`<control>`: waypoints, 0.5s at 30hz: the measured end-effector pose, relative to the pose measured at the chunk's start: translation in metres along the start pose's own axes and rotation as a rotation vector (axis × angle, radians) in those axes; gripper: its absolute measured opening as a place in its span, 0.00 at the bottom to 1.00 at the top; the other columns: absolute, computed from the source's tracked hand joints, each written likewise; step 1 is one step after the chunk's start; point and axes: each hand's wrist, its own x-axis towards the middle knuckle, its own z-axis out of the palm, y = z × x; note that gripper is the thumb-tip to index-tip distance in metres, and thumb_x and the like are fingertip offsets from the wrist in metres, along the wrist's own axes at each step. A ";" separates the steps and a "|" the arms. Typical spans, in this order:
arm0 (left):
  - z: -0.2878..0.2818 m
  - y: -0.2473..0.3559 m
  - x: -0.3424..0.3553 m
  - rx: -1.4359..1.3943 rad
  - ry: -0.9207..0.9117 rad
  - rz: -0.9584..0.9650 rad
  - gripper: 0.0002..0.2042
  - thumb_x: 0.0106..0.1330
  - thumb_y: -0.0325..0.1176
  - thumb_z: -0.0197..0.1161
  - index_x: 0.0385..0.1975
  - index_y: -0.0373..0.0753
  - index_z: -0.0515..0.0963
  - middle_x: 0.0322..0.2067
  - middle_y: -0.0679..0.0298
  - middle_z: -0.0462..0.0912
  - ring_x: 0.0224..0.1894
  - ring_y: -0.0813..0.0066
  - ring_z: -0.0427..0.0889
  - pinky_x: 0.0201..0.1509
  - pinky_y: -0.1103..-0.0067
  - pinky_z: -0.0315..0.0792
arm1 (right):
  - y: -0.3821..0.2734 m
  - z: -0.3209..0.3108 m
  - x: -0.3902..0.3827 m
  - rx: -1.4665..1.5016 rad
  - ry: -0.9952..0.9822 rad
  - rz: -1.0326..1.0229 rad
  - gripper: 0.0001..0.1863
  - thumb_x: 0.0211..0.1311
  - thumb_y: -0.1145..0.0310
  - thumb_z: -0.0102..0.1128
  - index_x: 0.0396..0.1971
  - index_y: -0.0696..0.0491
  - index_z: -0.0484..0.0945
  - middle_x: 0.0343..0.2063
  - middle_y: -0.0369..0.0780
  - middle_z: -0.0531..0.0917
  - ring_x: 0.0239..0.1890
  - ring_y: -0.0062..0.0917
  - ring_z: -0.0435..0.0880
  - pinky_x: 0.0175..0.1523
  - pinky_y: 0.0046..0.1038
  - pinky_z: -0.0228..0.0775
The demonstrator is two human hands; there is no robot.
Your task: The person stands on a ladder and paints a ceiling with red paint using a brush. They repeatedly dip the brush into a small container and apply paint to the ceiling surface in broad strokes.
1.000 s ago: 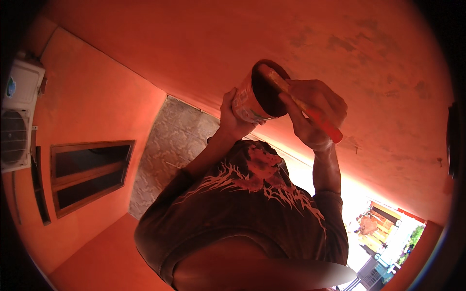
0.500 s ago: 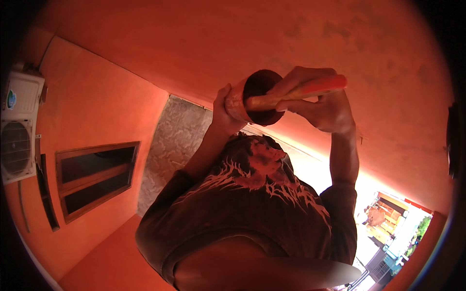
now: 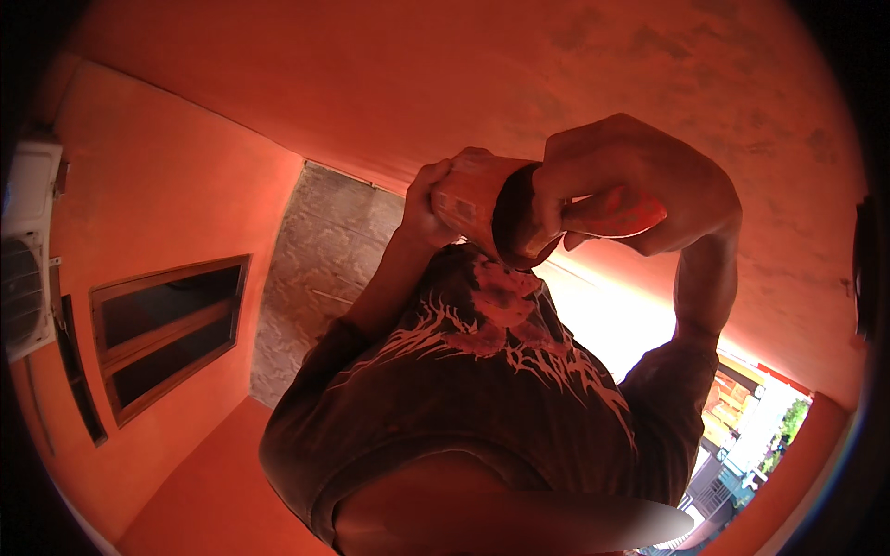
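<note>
- So, the left hand (image 3: 428, 208) is wrapped around the closed end of a reddish can (image 3: 475, 190) — fingers curled on its side, proper grip.
- That can is up in front of the chest, between the two hands, tipped well over so its dark mouth faces the right hand.
- Right hand (image 3: 649, 181) is bent at the wrist and right at the can's rim, fingers closed around a red-handled tool (image 3: 616, 213).
- The tool's handle sticks out of the grip, away from the can. Its other end goes toward the mouth, but the fingers and rim hide most of it, so I can't tell what the tip looks like.
- Can't make out how full the can is either, way too dark in there.
- Below all that: a dark shirt (image 3: 445, 408) with a red and pale print.
- Orange wall (image 3: 371, 83) behind, patchy toward the upper right.
- Off to the left, a wood-framed window (image 3: 171, 324) and a white air-conditioner unit (image 3: 26, 250) — cut off by the lens edge.
- Lower right is a bright opening with some greenery (image 3: 793, 422).
</note>
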 end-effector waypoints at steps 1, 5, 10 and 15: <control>-0.002 -0.001 0.000 0.007 -0.010 -0.014 0.33 0.71 0.54 0.42 0.60 0.28 0.67 0.56 0.51 0.76 0.58 0.60 0.78 0.65 0.66 0.70 | 0.001 -0.001 0.000 -0.014 -0.027 0.006 0.21 0.28 0.73 0.63 0.32 0.54 0.80 0.29 0.40 0.81 0.30 0.38 0.84 0.36 0.33 0.76; -0.005 -0.007 0.005 0.029 -0.020 -0.053 0.32 0.70 0.53 0.45 0.60 0.29 0.66 0.55 0.50 0.76 0.57 0.61 0.78 0.63 0.67 0.71 | -0.006 -0.009 0.003 -0.096 -0.124 0.086 0.21 0.27 0.72 0.63 0.33 0.54 0.80 0.29 0.40 0.81 0.31 0.39 0.84 0.36 0.33 0.76; -0.007 -0.010 0.009 -0.027 -0.056 -0.114 0.29 0.71 0.51 0.48 0.60 0.31 0.67 0.55 0.52 0.77 0.57 0.63 0.79 0.62 0.68 0.73 | -0.021 -0.018 0.009 -0.091 -0.217 0.247 0.24 0.26 0.70 0.63 0.34 0.54 0.81 0.30 0.41 0.80 0.32 0.39 0.84 0.36 0.33 0.76; -0.003 -0.009 0.010 -0.052 -0.058 -0.150 0.25 0.73 0.47 0.48 0.60 0.33 0.69 0.55 0.56 0.78 0.56 0.65 0.79 0.60 0.68 0.75 | -0.024 -0.023 0.014 -0.082 -0.264 0.211 0.26 0.25 0.70 0.63 0.36 0.55 0.81 0.31 0.43 0.81 0.33 0.40 0.85 0.37 0.34 0.79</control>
